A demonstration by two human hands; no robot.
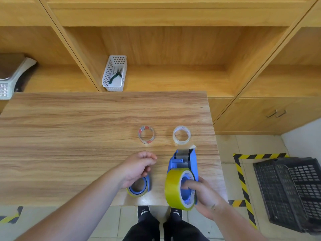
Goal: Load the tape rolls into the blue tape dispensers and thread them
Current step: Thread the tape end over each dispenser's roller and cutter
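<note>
Down at the near right corner of the wooden table (69,129), the right hand (206,197) grips a blue tape dispenser (186,162) with a yellow tape roll (173,190) on its hub, fingers pushed into the core. That roll overhangs the table's near edge, above the floor and the person's shoes (159,211). A strip of tape runs across the dispenser's far end, just short of the table's right edge.

The left hand (137,167) hangs loosely curled, holding nothing, over a second blue dispenser (140,186) that lies flat near the near edge with a thin yellow roll around it. Farther in stand two loose rolls, apart from each other: a clear tape roll with a red-printed core (146,134) and, to its right, a plain clear tape roll (181,135). The whole left half and far strip of the table lie bare.

Beyond the far edge, a white slotted basket (111,73) sits on the shelf and holds green-handled pliers (115,75). On the floor at right, a black plastic crate (291,193) rests beside yellow-black hazard tape (242,180); what it contains cannot be told.
</note>
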